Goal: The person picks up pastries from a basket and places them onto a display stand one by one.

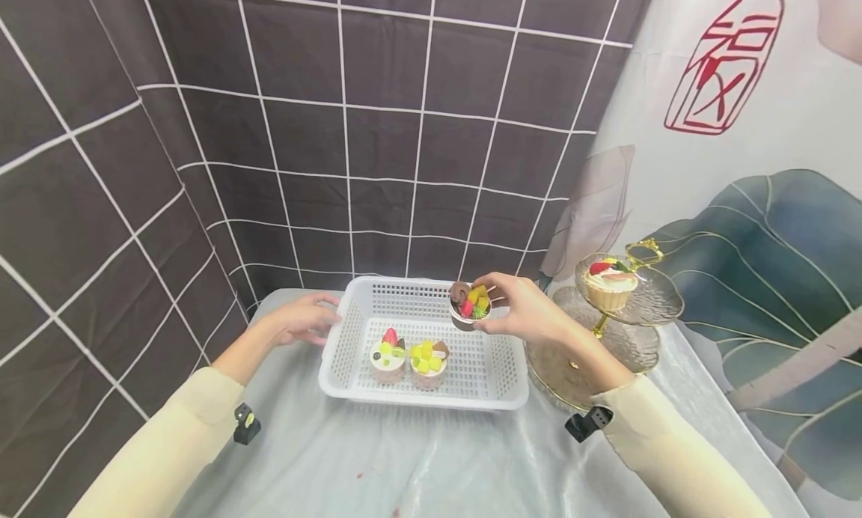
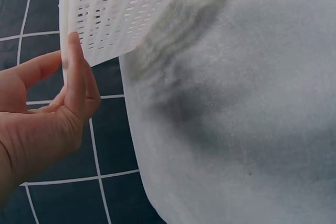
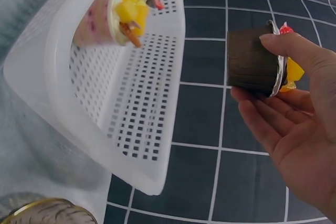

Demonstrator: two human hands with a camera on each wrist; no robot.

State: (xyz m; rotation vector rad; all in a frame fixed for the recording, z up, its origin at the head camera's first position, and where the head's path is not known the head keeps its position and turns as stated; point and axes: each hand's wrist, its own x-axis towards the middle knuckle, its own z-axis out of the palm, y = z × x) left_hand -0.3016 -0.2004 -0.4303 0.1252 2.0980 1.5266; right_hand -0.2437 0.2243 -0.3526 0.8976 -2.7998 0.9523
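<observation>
Brown, tapered and faintly ribbed, the held cupcake (image 1: 462, 323) sits in the grasp of the right hand (image 1: 528, 307), between thumb and fingers. Below those fingers we see a white, slotted plastic basket (image 1: 420, 402); to their left, inside it, stand a red-tipped cupcake (image 1: 387, 367) and a yellow-topped cupcake (image 1: 428, 367). We find the left hand (image 1: 296, 321) unclenched, fingers touching the basket's end. Right of the grasping fingers rises a rippled, gold-edged stand (image 1: 652, 297).

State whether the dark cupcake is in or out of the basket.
Out: the right hand holds the dark cupcake, and the right wrist view shows it clear of the basket rim.
</observation>
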